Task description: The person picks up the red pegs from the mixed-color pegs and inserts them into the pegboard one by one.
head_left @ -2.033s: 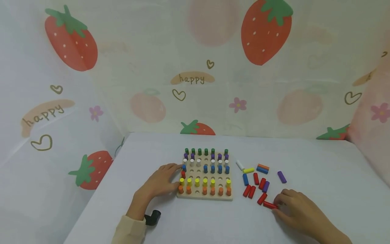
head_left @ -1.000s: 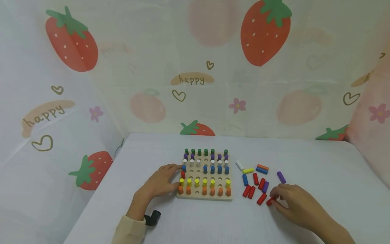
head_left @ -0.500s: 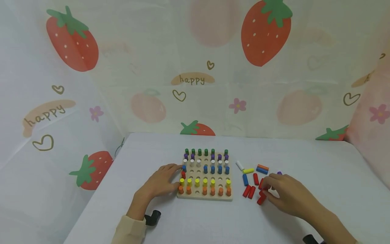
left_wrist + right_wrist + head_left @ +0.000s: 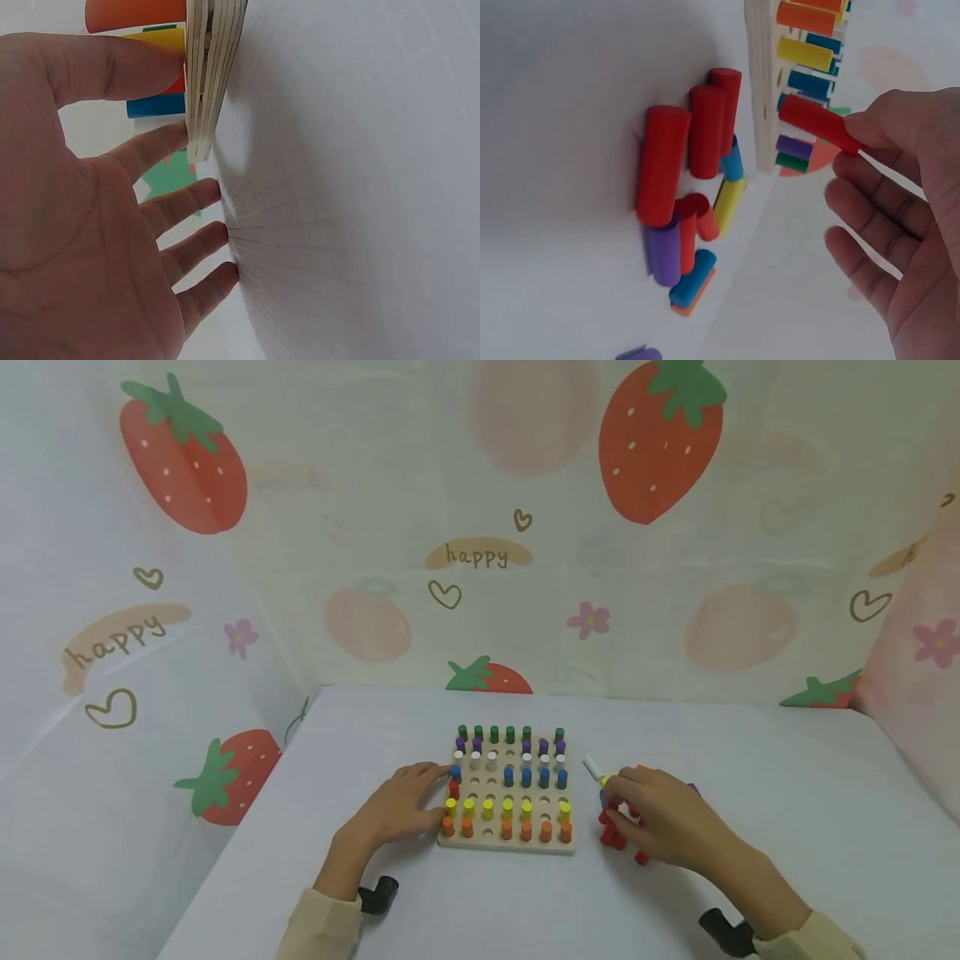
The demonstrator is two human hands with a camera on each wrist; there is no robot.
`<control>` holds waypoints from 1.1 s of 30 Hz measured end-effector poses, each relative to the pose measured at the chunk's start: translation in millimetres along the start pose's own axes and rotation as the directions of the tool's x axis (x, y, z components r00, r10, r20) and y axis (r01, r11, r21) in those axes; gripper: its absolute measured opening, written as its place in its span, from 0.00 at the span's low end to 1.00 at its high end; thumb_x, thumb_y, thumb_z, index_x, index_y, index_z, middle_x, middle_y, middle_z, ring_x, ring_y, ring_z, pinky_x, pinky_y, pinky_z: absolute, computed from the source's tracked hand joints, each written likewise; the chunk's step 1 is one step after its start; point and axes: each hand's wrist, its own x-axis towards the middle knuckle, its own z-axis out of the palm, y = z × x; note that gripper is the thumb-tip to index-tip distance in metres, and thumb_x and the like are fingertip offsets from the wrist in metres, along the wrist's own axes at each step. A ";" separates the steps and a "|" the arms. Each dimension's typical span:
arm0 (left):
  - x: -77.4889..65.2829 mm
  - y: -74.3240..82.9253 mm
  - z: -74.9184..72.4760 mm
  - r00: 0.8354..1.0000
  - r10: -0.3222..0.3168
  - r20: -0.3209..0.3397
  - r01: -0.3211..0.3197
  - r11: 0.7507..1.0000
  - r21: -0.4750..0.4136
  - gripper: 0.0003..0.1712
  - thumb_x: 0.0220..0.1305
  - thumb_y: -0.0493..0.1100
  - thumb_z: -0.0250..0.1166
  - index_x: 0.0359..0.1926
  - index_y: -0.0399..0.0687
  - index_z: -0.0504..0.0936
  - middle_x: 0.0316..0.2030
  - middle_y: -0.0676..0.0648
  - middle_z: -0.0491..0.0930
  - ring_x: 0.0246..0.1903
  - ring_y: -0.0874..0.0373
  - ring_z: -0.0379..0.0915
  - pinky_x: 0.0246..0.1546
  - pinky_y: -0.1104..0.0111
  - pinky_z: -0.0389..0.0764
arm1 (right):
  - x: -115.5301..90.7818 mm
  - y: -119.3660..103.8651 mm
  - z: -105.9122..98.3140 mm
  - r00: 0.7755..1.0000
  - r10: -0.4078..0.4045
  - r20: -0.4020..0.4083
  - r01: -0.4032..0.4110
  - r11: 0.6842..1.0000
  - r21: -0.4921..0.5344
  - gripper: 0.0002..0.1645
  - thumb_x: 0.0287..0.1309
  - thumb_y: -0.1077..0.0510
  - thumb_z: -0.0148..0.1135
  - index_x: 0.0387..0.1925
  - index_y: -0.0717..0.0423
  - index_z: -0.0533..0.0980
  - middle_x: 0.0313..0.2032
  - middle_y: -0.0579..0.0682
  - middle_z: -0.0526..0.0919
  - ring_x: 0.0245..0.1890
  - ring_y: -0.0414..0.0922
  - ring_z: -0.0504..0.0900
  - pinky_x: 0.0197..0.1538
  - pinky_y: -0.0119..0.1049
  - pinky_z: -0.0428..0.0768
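Note:
A wooden pegboard (image 4: 517,847) lies on the table, with upright pegs in colored rows, green at the back through orange at the front. One red peg (image 4: 453,791) stands at its left side. My left hand (image 4: 393,810) touches the board's left edge with thumb and index finger, the other fingers spread out straight, as the left wrist view shows. Above the loose pegs, my right hand (image 4: 671,817) pinches a red peg (image 4: 817,124) between thumb and index fingertip. In the head view this hand covers much of the loose pile.
Loose pegs lie right of the board: several red ones (image 4: 663,165), a purple peg (image 4: 664,251), a yellow peg (image 4: 730,206), a blue peg (image 4: 693,277) and a white peg (image 4: 592,768). A strawberry-print curtain (image 4: 480,618) closes off the back of the white table (image 4: 525,910).
My right hand has picked up a red peg from the near right of the pile and moved left with it toward the board. The left hand has stayed at the board's edge.

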 end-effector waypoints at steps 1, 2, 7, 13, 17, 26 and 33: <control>-0.2 -0.1 -0.2 1.000 0.003 -0.002 -0.003 1.000 -0.001 0.39 0.65 0.51 0.60 0.77 0.52 0.71 0.76 0.40 0.70 0.77 0.38 0.63 0.77 0.38 0.67 | 3.7 -1.1 1.3 1.000 -0.005 0.000 0.005 1.000 0.002 0.09 0.59 0.57 0.76 0.38 0.42 0.83 0.34 0.34 0.84 0.34 0.35 0.78 0.42 0.34 0.85; -0.6 -0.1 -0.4 1.000 0.003 -0.003 -0.003 1.000 -0.002 0.39 0.65 0.51 0.60 0.77 0.52 0.71 0.76 0.40 0.70 0.77 0.38 0.63 0.77 0.38 0.67 | 7.1 -2.2 2.5 1.000 -0.009 -0.001 0.009 1.000 0.002 0.09 0.59 0.57 0.76 0.39 0.42 0.83 0.34 0.35 0.84 0.35 0.35 0.79 0.44 0.35 0.86; -1.4 0.3 -1.1 1.000 0.003 0.000 -0.003 1.000 -0.005 0.39 0.65 0.51 0.60 0.77 0.52 0.71 0.76 0.40 0.70 0.77 0.38 0.63 0.77 0.38 0.67 | 20.4 -7.4 10.6 1.000 -0.006 -0.017 0.006 1.000 -0.017 0.10 0.58 0.56 0.77 0.40 0.43 0.85 0.36 0.37 0.87 0.42 0.39 0.85 0.52 0.43 0.90; -0.8 0.0 -3.0 1.000 0.006 0.002 -0.006 1.000 -0.004 0.39 0.65 0.52 0.60 0.78 0.53 0.70 0.77 0.40 0.69 0.78 0.38 0.62 0.78 0.39 0.67 | 32.0 -10.9 16.9 0.996 -0.064 -0.060 0.064 0.998 -0.002 0.08 0.58 0.58 0.76 0.40 0.46 0.85 0.36 0.39 0.88 0.42 0.40 0.86 0.57 0.47 0.89; -1.4 0.1 -3.7 1.000 0.000 0.006 0.000 1.000 -0.001 0.39 0.65 0.52 0.59 0.77 0.53 0.70 0.77 0.40 0.69 0.78 0.38 0.62 0.78 0.38 0.66 | 38.8 -13.0 20.6 0.993 -0.097 -0.073 0.097 0.995 -0.001 0.08 0.59 0.58 0.76 0.40 0.48 0.85 0.36 0.40 0.88 0.42 0.41 0.86 0.56 0.47 0.88; -3.0 2.5 -3.2 1.000 -0.014 0.010 0.015 1.000 -0.027 0.39 0.64 0.51 0.60 0.77 0.54 0.70 0.77 0.41 0.69 0.78 0.38 0.62 0.78 0.38 0.66 | 54.6 -15.2 29.8 0.990 -0.126 -0.068 0.128 0.991 0.031 0.06 0.60 0.58 0.75 0.38 0.48 0.85 0.35 0.40 0.86 0.38 0.41 0.83 0.53 0.45 0.87; -2.2 2.1 -2.9 1.000 -0.012 0.010 0.012 1.000 -0.019 0.39 0.64 0.51 0.60 0.77 0.54 0.70 0.77 0.41 0.69 0.78 0.39 0.62 0.78 0.38 0.66 | 66.9 -21.8 34.9 0.991 -0.125 -0.039 0.126 0.991 0.034 0.07 0.61 0.56 0.75 0.41 0.49 0.86 0.37 0.40 0.88 0.38 0.40 0.82 0.55 0.43 0.87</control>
